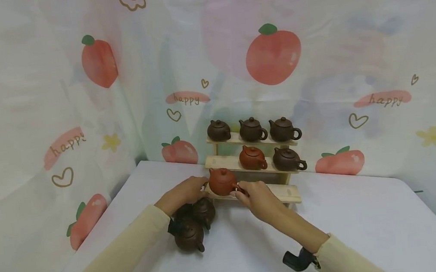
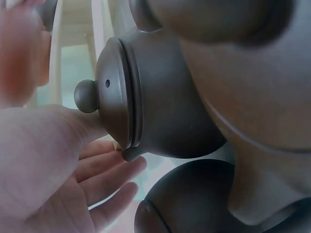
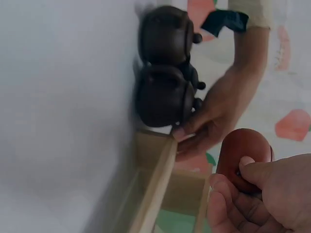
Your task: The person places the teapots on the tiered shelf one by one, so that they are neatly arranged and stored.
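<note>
Teapot (image 1: 222,182) (reddish) pinched at handle (image 1: 239,188) by right grip (image 1: 257,196)

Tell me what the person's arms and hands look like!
The left sleeve and right sleeve are long and beige. The left hand and right hand wear no gloves. A dark wrist piece is on the left; a curved black piece is at the right cuff.

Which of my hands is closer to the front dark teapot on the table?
Left. Your left hand is just beyond the front dark teapot; your right hand is farther off to its right, holding a red teapot.
</note>
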Demonstrator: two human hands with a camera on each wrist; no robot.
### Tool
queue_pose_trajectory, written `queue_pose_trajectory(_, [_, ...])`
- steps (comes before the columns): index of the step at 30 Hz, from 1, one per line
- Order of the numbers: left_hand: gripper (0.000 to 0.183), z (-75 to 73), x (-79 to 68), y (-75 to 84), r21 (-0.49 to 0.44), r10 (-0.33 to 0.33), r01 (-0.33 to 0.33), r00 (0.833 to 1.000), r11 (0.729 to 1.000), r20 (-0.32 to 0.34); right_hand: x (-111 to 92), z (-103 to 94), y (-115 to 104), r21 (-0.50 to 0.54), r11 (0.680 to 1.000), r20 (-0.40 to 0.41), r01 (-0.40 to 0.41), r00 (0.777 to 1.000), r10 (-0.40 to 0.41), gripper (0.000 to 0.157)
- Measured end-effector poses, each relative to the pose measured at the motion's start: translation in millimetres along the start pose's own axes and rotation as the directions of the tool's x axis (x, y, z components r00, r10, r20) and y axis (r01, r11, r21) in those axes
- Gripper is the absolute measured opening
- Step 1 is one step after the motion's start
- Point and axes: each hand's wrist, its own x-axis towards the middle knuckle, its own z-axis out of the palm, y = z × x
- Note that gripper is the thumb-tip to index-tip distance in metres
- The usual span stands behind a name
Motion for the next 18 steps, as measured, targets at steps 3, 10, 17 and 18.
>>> queue_pose_trajectory(3, [0.029,-0.6,-0.9,1.1,0.005,-0.007,0.007,1.000,1.000,0.009,15,-3.6,-1,-0.014,0.999,-0.007,-0.032,0.999,0.031,0.027])
queue_pose_trajectory(10, [0.052,0.0,-0.2,-0.1,0.007,-0.016,0.016,1.000,1.000,0.007,43,-5.8,2,-0.027,0.997,-0.035,-0.068,0.997,0.067,0.032])
queue_pose_trajectory(17, [0.055,-0.5,-1.4,-1.3,-0.013,-0.002,0.002,1.000,1.000,0.011,62,-2.3,5,-0.037,0.988,-0.024,-0.150,0.988,0.150,0.031])
queue_pose_trajectory(18, [0.055,-0.7,-1.5,-1.3,-0.014,0.001,0.000,1.000,1.000,0.010,64,-1.6,5,-0.041,0.986,-0.025,-0.160,0.987,0.159,0.031])
